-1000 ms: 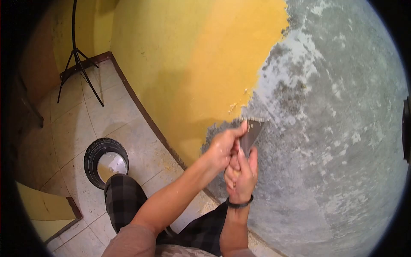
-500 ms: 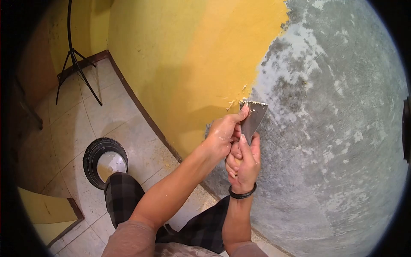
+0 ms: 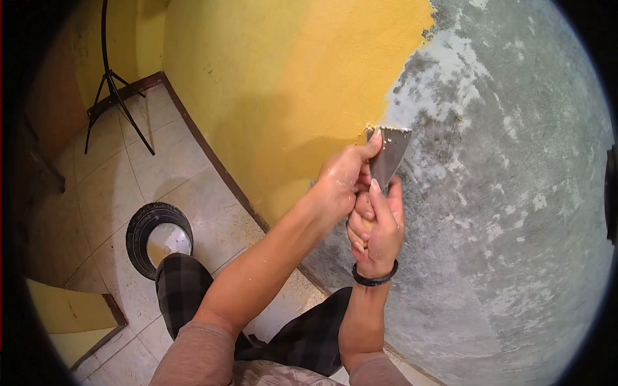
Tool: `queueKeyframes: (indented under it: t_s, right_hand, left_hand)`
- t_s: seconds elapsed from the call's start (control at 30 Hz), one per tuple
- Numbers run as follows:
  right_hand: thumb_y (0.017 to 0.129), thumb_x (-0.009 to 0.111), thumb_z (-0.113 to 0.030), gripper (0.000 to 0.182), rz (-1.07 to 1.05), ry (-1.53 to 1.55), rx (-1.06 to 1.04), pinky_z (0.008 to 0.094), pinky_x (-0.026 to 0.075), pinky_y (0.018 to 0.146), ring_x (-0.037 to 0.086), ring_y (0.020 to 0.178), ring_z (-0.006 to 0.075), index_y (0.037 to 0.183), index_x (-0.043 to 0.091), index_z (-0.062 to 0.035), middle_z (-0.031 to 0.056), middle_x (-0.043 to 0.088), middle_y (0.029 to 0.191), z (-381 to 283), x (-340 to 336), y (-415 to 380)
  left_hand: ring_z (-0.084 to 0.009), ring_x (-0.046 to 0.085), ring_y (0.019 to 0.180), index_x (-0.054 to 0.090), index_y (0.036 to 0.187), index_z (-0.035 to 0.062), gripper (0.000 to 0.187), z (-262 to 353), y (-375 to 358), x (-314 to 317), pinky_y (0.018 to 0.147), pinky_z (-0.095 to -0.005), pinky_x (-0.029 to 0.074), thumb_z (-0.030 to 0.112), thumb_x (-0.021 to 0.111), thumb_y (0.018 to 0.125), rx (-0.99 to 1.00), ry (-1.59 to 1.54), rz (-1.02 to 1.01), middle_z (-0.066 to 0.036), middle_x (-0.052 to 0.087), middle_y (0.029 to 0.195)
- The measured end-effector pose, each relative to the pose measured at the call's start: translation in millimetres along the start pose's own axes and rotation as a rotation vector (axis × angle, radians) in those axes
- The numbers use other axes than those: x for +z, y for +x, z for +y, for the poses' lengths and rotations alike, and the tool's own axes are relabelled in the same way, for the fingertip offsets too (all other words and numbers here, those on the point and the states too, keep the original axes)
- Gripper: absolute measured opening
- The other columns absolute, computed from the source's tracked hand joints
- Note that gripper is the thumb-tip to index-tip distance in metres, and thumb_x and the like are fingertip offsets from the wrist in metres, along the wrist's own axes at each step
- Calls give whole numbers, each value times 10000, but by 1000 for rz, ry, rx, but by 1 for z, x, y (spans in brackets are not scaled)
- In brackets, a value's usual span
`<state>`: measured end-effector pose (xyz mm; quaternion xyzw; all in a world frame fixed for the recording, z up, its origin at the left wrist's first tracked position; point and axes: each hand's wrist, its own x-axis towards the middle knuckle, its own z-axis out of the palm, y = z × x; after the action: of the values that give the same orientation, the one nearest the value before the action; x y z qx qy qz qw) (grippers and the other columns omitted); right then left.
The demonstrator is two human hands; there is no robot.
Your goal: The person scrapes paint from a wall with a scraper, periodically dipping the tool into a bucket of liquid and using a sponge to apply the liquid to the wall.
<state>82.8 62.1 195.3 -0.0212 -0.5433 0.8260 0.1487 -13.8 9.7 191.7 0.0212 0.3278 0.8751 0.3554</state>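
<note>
A metal scraper [image 3: 389, 154] lies flat against the wall, its blade edge at the ragged border between yellow paint [image 3: 290, 83] and bare grey plaster [image 3: 515, 193]. My right hand [image 3: 376, 231], with a black band on the wrist, grips the scraper's handle from below. My left hand [image 3: 341, 183] presses on the blade's left side, thumb along its edge. Both hands are flecked with paint dust.
A black bucket [image 3: 158, 235] stands on the tiled floor by my plaid-trousered knee [image 3: 183, 289]. A black tripod stand [image 3: 112, 83] stands at the far left corner. Brown skirting [image 3: 212, 161] runs along the wall's foot, with paint crumbs beside it.
Both hands and the scraper have moved upward along the paint border, from the lower grey patch to higher on the yellow edge. A little more paint is off.
</note>
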Motion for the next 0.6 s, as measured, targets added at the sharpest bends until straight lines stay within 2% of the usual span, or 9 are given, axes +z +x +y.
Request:
queueKeyframes:
  t_s: [0.1,0.13,0.3,0.37,0.4,0.57,0.6]
  right_hand:
    - [978,471,-165,163,107,8,2,184,228,292,289,360,21,1122,409,-120,-33,367,612,14,-3,-15]
    - [979,466,-160,158,84,7,-7,185,226,293,287,362,23,1120,407,-119,-30,370,618,18,-7,-20]
    - [978,461,-156,164,40,16,15,187,223,292,276,359,22,1123,400,-110,-28,361,617,5,-6,-8]
    - [978,459,-154,163,83,12,3,192,222,290,273,355,24,1123,399,-109,-28,361,615,13,-5,-11]
    - [979,460,-159,166,97,2,5,193,219,290,275,355,24,1124,401,-105,-29,359,612,16,-5,-21]
    - [977,467,-165,162,91,10,42,188,217,293,275,354,21,1121,419,-106,-39,362,611,7,-9,-15]
    - [977,469,-164,164,77,13,19,187,217,293,277,354,22,1122,418,-107,-39,366,611,12,-7,-11]
  left_hand:
    - [-85,320,455,534,638,170,385,-14,-8,-5,452,-228,264,458,617,881,-100,-35,-56,31,448,552]
    - [-97,339,448,535,637,166,392,-21,-8,-8,439,-237,264,463,614,882,-64,80,41,25,454,547]
    - [-101,383,459,550,641,152,392,-16,2,-6,440,-241,274,466,652,852,5,0,-1,17,483,559]
    - [-96,382,462,530,626,160,396,-9,-12,-3,449,-241,282,463,659,848,-124,24,41,22,486,562]
    - [-129,369,423,489,591,132,432,-18,-11,-5,402,-288,294,423,691,839,-51,-48,24,-8,445,526]
    - [-121,402,438,533,629,112,405,-26,8,-10,400,-279,299,420,685,844,-10,-60,9,-15,484,545]
    - [-109,386,460,542,641,150,377,-16,-1,-6,437,-272,306,437,665,852,-34,-21,33,14,467,551]
